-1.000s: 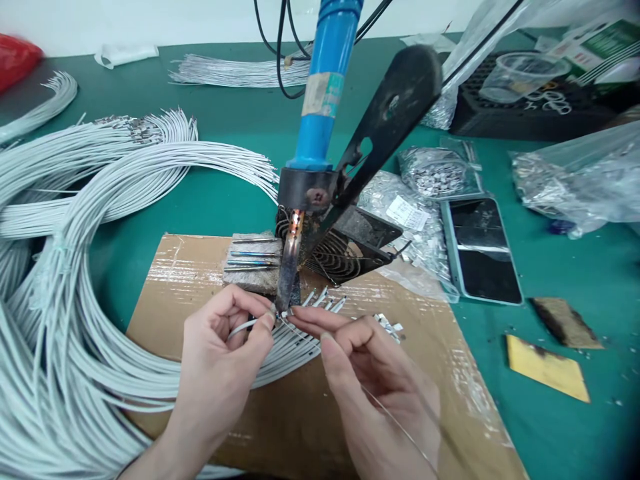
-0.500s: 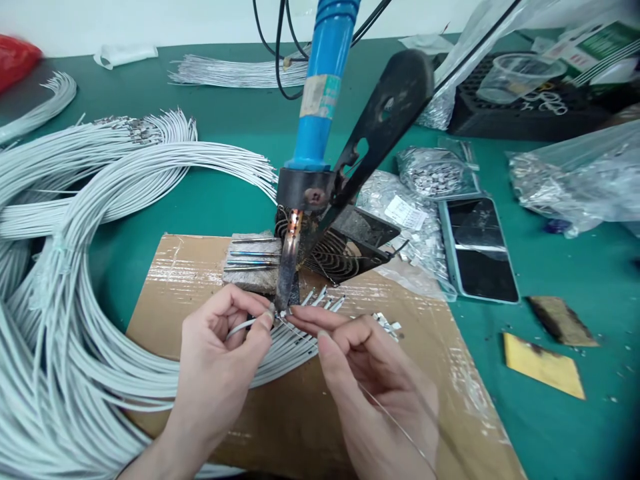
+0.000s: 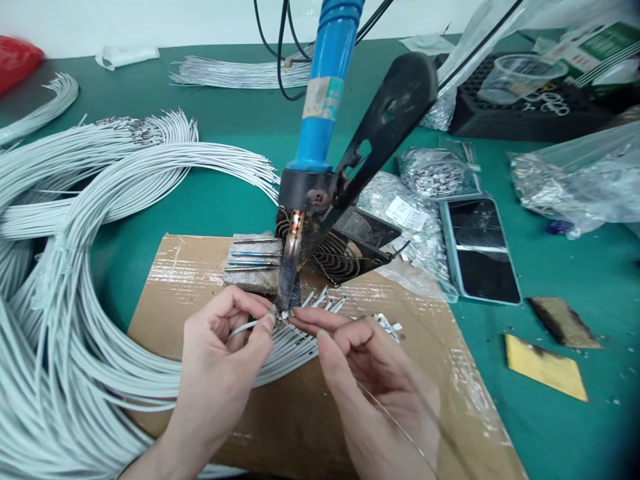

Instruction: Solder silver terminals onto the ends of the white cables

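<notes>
A single white wire (image 3: 240, 328) is pinched between thumb and forefinger of the left hand (image 3: 220, 360), its stripped end held up against the tip of the soldering iron (image 3: 320, 100), just above the cardboard sheet (image 3: 300, 427). The iron, with a blue handle, is clamped tip downward in a black stand (image 3: 385, 120) at the far edge of the cardboard. A thin solder strand (image 3: 395, 423) is gripped in the closed fingers (image 3: 320, 323) of the right hand (image 3: 375, 387); its free end is brought to the same tip, so that the fingertips of both hands nearly meet there, while the rest of the strand is trailed back across the palm towards the wrist. Just behind the tip, a grey block (image 3: 250, 263) carrying a few metal pins is seen. Small loose metal terminals (image 3: 387, 323) are scattered on the cardboard beside the right hand. Large coils of white wires (image 3: 75, 267) are spread over the left of the green table (image 3: 225, 193). To the right, a phone (image 3: 480, 250), clear bags of metal parts (image 3: 435, 173) and a yellow pad (image 3: 545, 367) are laid.
</notes>
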`<state>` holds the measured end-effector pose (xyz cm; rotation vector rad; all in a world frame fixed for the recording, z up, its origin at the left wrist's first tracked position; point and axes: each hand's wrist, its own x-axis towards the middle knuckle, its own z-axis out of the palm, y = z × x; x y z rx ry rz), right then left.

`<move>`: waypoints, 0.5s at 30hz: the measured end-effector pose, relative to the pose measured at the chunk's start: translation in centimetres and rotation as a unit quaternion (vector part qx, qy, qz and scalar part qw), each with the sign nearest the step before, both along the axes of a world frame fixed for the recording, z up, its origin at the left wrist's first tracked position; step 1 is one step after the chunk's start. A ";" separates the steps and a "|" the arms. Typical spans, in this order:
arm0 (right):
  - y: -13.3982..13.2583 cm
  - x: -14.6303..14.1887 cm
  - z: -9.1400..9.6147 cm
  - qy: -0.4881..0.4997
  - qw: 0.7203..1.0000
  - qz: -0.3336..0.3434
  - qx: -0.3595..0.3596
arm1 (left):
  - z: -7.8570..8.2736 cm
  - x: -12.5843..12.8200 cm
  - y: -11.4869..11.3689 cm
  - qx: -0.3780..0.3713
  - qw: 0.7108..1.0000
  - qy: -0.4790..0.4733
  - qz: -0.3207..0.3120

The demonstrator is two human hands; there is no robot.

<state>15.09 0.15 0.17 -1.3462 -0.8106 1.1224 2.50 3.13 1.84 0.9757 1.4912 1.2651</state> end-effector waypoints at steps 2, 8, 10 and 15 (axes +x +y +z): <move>0.0 0.0 0.0 0.003 1.000 -0.001 0.003 | 0.0 0.0 0.0 -0.002 1.000 0.003 -0.001; 0.0 0.0 -0.3 -0.005 1.000 -0.001 0.000 | 0.0 0.1 0.2 -0.008 1.000 0.004 -0.002; 0.0 0.0 -0.3 -0.007 1.000 -0.005 0.001 | 0.0 0.1 0.3 -0.010 1.000 0.002 -0.002; -0.1 0.0 0.0 -0.008 1.000 -0.006 -0.003 | 0.0 0.1 0.2 -0.004 1.000 -0.005 -0.004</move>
